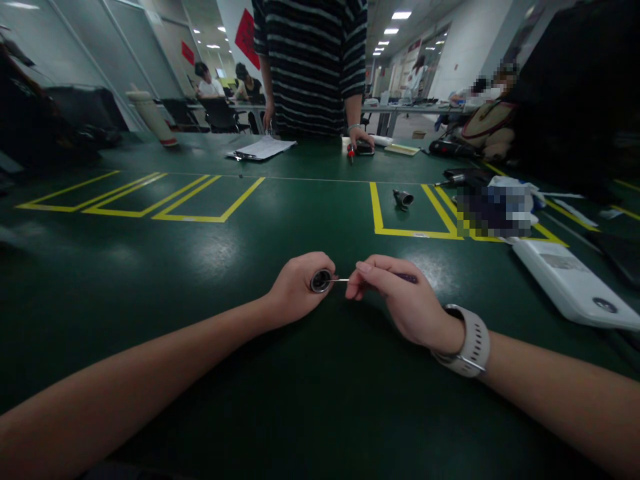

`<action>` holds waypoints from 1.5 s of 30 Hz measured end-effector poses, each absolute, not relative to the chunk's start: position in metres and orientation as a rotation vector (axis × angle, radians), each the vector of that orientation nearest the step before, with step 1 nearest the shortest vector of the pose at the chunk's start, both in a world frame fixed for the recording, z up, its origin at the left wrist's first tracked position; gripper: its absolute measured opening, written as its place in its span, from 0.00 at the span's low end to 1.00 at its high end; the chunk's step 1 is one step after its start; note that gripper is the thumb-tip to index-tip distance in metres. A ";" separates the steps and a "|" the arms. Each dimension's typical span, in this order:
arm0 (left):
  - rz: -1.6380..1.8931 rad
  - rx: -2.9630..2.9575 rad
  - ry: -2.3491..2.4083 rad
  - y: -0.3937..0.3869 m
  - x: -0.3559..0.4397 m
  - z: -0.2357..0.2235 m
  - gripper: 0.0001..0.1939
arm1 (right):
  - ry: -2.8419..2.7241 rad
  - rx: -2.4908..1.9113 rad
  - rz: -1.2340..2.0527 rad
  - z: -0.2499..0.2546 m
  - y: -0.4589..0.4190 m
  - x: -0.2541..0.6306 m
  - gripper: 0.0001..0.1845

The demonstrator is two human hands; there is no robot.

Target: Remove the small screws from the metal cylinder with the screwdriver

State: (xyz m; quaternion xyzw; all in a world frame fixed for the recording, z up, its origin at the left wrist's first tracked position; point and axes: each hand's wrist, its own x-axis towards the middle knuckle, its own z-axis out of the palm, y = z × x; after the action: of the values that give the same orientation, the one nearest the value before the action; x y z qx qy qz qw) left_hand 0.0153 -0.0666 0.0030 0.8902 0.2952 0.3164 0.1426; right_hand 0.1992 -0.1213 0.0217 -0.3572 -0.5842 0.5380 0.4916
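My left hand [299,285] is wrapped round a dark metal tubular part [321,281], its round open end facing me. My right hand [400,293] grips a thin screwdriver [407,277] by its dark handle. The slim metal shaft points left and its tip reaches the rim of the tubular part; whether it sits inside or only touches cannot be made out. Further off, in a yellow-taped box, lies a second metal part [403,198] with a flared round opening, apart from both hands.
Yellow tape boxes [189,219] mark the green table [280,413]. A white device [575,280] lies at right, near a blurred bundle. Across the table stands a person in a striped shirt [313,67], one hand by a red-tipped tool [351,153]. A clipboard [263,148] lies there too.
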 end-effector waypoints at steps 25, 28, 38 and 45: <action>0.830 2.598 0.935 -0.066 0.016 0.002 0.05 | -1.337 -0.928 1.362 0.028 -0.119 0.203 0.14; 0.825 2.601 0.957 -0.065 0.015 0.001 0.05 | -1.325 -0.948 1.308 0.028 -0.118 0.205 0.15; 0.819 2.567 1.028 -0.066 0.015 0.002 0.05 | -1.292 -1.066 1.103 0.024 -0.107 0.211 0.15; 0.732 2.567 0.758 -0.065 0.017 0.006 0.03 | -1.435 -1.266 0.953 0.022 -0.103 0.212 0.16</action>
State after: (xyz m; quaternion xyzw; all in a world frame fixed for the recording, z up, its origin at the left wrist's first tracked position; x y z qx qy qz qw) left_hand 0.0168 -0.0655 0.0056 0.9096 0.2686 0.2593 0.1826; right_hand 0.2120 -0.1028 0.0217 -0.5193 -0.5883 0.3909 0.4811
